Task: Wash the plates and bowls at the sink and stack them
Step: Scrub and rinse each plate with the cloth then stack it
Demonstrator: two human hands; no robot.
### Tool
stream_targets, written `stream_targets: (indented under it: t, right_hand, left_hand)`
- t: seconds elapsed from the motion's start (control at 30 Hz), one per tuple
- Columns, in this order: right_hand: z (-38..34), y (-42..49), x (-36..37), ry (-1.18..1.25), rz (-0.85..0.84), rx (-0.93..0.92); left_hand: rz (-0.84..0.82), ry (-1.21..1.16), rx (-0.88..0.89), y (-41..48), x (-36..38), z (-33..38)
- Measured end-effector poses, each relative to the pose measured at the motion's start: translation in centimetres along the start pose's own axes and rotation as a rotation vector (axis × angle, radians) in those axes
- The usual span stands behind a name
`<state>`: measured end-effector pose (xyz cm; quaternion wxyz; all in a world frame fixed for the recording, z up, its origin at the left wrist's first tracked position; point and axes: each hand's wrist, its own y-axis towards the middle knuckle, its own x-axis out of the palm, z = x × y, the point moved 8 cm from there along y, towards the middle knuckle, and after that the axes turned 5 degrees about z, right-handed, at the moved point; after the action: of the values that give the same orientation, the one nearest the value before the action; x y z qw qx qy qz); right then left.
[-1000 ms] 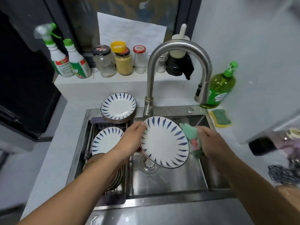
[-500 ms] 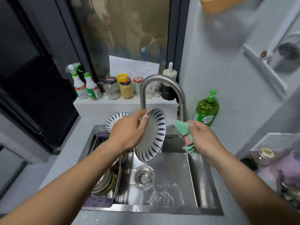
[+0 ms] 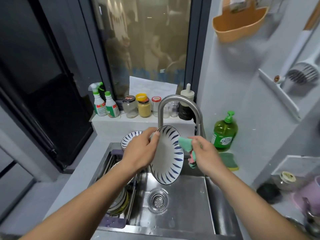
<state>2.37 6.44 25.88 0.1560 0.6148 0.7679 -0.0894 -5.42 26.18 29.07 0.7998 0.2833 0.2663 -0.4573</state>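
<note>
Two hands over sink: left hand pinches plate rim, plate tilted upright beside it; right hand clutches cloth at plate's edge. Wipe full face, steady rim grip.

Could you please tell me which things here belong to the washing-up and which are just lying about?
For the job: plate in left hand, cloth in right hand, sink, tap, stacked plates, soap bottle.
Lying about: spray bottles, jars, orange basket.
</note>
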Motion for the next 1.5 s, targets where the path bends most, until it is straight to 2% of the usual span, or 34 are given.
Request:
stream_targets:
  t: [0.1,0.2,0.3,0.4,0.53,0.63,0.73,0.8,0.93,1.03,1.13,1.2,1.27,1.33,1.4,1.5]
  right_hand:
    - [-2.0,-0.1,1.4,-0.168,-0.013,-0.249]
    - [-2.2,-1.1,5.0,-0.546,-0.248,-0.536]
    - [-0.3,-2.9,6.1,-0.861,-0.384,-0.644]
    - [-0.7,-6.4,6.8,-0.888,-0.459,-0.703]
    - [-3.8,-9.2,11.3,-0.633,-0.669,-0.677]
    - [-5.2,-5.5,12.1,-0.763,-0.586,-0.723]
    - [-4.7,-1.7,10.2,-0.984,-0.443,-0.693]
    - [-4.7,-1.6,10.0,-1.018,-0.389,-0.663]
    - [-7.3,-4.2,13.3,-0.748,-0.479,-0.647]
    - [-8.3,-6.8,13.7,-0.744,-0.599,-0.772]
    - [-6.5,-8.4,11.6,-0.854,-0.701,-0.887]
    - [-5.4,-7.0,9.9,-0.991,-0.653,-0.928]
    - [-4.9,-4.4,8.8,-1.110,-0.531,-0.925]
    - [-5.4,-1.8,7.9,-1.147,-0.405,-0.857]
    - [-6.2,-0.4,7.9,-1.164,-0.361,-0.825]
    - [-8.0,-0.5,9.1,-1.145,-0.346,-0.908]
  left_hand:
    - [-0.002,-0.120,-0.035,-0.2,0.0,-0.5]
    - [0.042,-0.362,-0.129,-0.2,-0.2,-1.0]
    - [0.133,-0.567,-0.260,-0.6,-1.1,-2.7]
    - [0.196,-0.709,-0.360,-1.1,-1.4,-5.1]
    - [0.176,-0.841,-0.424,-1.8,-0.1,-6.0]
    - [0.130,-0.871,-0.414,-1.8,0.6,-6.6]
    - [0.146,-0.856,-0.338,-1.3,-0.6,-6.9]
    - [0.151,-0.826,-0.297,-0.8,-1.2,-6.6]
    - [0.091,-0.848,-0.221,-0.6,-1.1,-4.8]
    - [0.158,-0.892,-0.268,0.3,-2.5,-5.9]
    - [0.202,-0.889,-0.283,1.2,-4.1,-6.5]
    - [0.179,-0.884,-0.282,1.2,-4.3,-6.3]
    - [0.161,-0.854,-0.247,1.0,-3.8,-6.3]
    - [0.143,-0.820,-0.219,0.7,-3.1,-6.0]
    - [0.124,-0.798,-0.202,0.4,-2.7,-5.3]
    - [0.070,-0.786,-0.141,0.6,-3.0,-3.4]
